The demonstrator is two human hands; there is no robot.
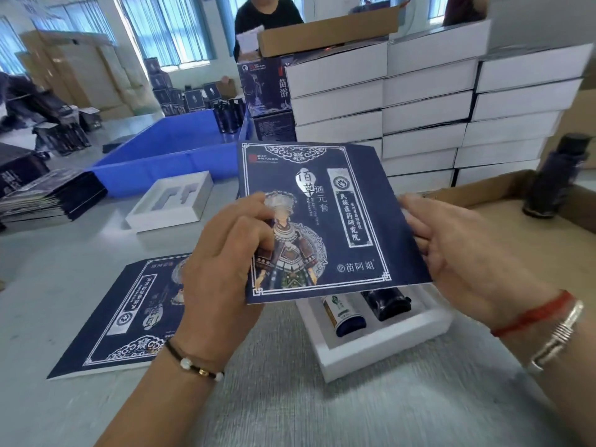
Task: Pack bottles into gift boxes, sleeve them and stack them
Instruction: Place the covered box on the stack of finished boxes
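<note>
Two hands hold a flat navy printed sleeve (317, 221) above a grey tabletop (290, 382): the left hand (222, 262), a beaded black cord at its wrist, pinches the sleeve's left edge between thumb and fingers, while the right hand (464, 253), wearing a red string and a silver bangle, clasps the right edge. Directly beneath the sleeve sits an open white gift box (380, 346), its foam insert cradling two bottles side by side, a labelled bottle (343, 316) on the left and a dark bottle (387, 301) on the right. To the left, another flattened sleeve (122, 317) lies face up on the tabletop. Farther back, an empty white insert tray (171, 204) rests near a pile of flat dark sleeves (51, 195) and a blue plastic crate (167, 150). On the right, a dark bottle (558, 175) stands upright in a shallow cardboard tray (516, 217). Behind rise stacks of closed white boxes (429, 108), topped by an open cardboard carton (329, 33). A person in black (267, 14) stands at the far end.
</note>
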